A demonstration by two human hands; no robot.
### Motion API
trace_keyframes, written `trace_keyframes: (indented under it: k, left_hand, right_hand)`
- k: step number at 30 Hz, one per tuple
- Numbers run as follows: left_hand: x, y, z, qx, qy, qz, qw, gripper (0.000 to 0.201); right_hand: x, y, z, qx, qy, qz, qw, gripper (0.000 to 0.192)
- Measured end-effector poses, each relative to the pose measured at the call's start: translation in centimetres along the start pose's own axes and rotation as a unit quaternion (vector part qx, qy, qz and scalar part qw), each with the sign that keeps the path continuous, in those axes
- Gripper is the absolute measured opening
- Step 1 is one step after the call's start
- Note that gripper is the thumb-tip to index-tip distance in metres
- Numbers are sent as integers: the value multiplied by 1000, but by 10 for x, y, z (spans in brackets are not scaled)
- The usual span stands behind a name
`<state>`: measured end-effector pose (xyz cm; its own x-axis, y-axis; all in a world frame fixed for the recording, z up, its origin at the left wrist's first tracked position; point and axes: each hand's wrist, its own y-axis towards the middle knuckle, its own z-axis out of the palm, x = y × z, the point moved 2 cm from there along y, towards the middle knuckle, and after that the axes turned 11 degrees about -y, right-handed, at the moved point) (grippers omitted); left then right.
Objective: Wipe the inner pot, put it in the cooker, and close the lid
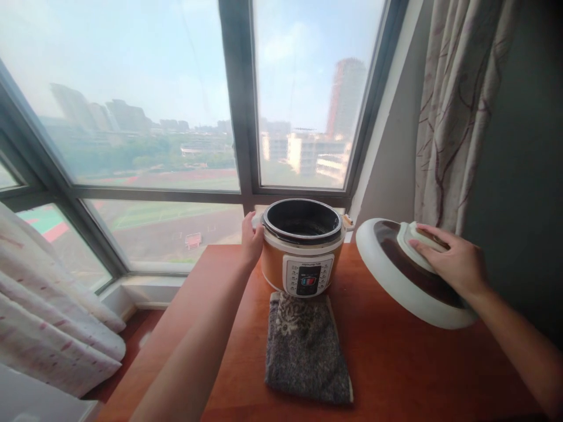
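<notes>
An orange and white electric pressure cooker (302, 258) stands uncovered on a wooden table (396, 363), its dark inner pot showing. My left hand (251, 240) presses against the cooker's left side near the rim. My right hand (453, 261) grips the handle of the cooker's round white and brown lid (409, 275), which hangs tilted in the air to the right of the cooker, above the table.
A grey patterned cloth (305, 349) lies on the table in front of the cooker. Large windows (176, 129) fill the wall behind. A patterned curtain (457, 105) hangs at the right, and white bedding (48, 316) lies at the lower left.
</notes>
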<state>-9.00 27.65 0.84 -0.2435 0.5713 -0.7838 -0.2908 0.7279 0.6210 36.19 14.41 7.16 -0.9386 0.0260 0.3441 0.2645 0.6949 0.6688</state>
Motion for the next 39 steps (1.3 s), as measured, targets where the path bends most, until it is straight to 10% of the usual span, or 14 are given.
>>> trace_keyframes:
  k: [6,18,39]
  left_hand:
    - [-3,-2,1,-4,-9,0,1000,38]
    - [-2,-6,2,-25,-16,-11,999,35]
    - [-6,-10,1,-26,-46,35,998,46]
  right_hand:
    - [83,68,-11,-13,65,-71,995,52]
    - [214,112,57,103,64,-169,978,58]
    - [268,96,101,151,2,-211,966,60]
